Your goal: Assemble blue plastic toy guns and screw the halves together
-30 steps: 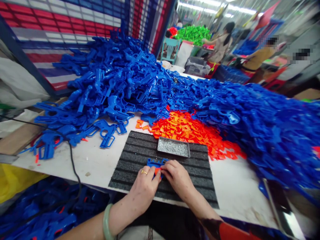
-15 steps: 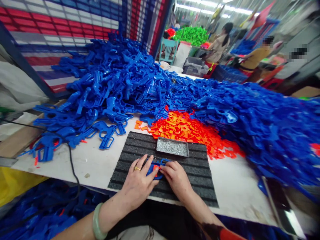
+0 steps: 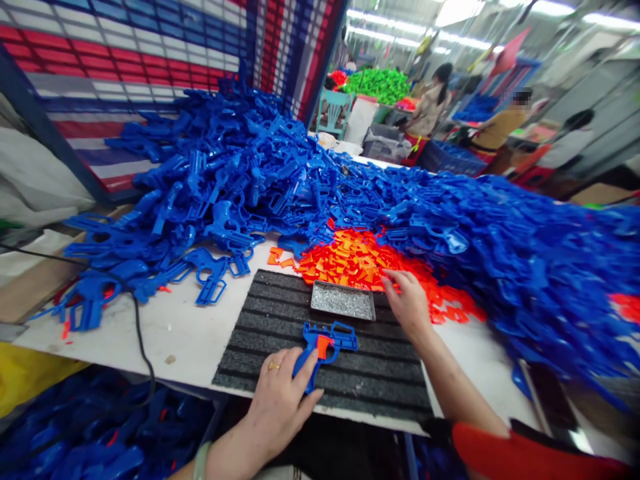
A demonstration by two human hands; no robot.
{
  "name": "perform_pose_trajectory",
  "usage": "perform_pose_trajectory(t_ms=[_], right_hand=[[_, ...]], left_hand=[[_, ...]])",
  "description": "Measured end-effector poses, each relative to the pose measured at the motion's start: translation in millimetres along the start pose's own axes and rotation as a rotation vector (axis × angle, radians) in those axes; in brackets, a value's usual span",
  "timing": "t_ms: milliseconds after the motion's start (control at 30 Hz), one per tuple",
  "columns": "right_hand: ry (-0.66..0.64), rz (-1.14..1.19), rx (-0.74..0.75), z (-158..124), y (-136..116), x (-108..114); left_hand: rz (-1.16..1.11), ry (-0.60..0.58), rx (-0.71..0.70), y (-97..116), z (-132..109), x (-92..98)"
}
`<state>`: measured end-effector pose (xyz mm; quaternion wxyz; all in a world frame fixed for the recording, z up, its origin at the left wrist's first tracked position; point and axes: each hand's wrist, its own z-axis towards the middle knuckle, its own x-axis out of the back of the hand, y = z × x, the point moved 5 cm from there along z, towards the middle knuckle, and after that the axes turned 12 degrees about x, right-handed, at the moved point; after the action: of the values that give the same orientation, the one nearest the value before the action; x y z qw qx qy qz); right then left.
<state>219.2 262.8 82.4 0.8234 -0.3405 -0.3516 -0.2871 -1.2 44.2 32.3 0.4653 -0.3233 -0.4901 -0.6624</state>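
Note:
A blue plastic toy gun half (image 3: pixel 345 339) lies on the dark ribbed mat (image 3: pixel 385 373), with an orange trigger piece (image 3: pixel 323 345) set in it. My left hand (image 3: pixel 283 397), wearing a ring, grips its handle, fingers over the top and thumb along the near side. To the right of the small metal-filled tray (image 3: pixel 343 301), my right hand (image 3: pixel 407 303) hovers at the near edge of the orange pieces pile (image 3: pixel 345 257). Its fingers are slightly bent and apart, and I see nothing held between them.
Heaps of blue gun halves (image 3: pixel 240 160) cover the table's back and right side. A black cable (image 3: pixel 140 333) hangs over the left front edge. A phone (image 3: pixel 555 400) lies at the right. More blue parts (image 3: pixel 85 427) sit below the table. Several people work farther back.
My right hand has left the toy gun half and moved forward and right to the orange pile. My left hand has shifted down to the handle, exposing the half and its orange piece.

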Motion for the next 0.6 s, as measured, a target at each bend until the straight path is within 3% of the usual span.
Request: perform_pose_trajectory(t_ms=[167, 333, 467, 600], right_hand=[[0.051, -0.494, -0.048, 31, 63, 21], [-0.096, -0.842, -0.090, 60, 107, 33], [-0.169, -0.875, -0.066, 59, 115, 31], [-0.125, -0.830, 0.093, 33, 95, 25]], left_hand=[[-0.034, 0.015, -0.003, -1, 3, 0.6], [-0.039, 0.018, 0.025, -2, 3, -0.1], [-0.036, 0.022, 0.022, -3, 3, -1.3], [-0.044, 0.009, 0.011, -4, 2, -1.7]])
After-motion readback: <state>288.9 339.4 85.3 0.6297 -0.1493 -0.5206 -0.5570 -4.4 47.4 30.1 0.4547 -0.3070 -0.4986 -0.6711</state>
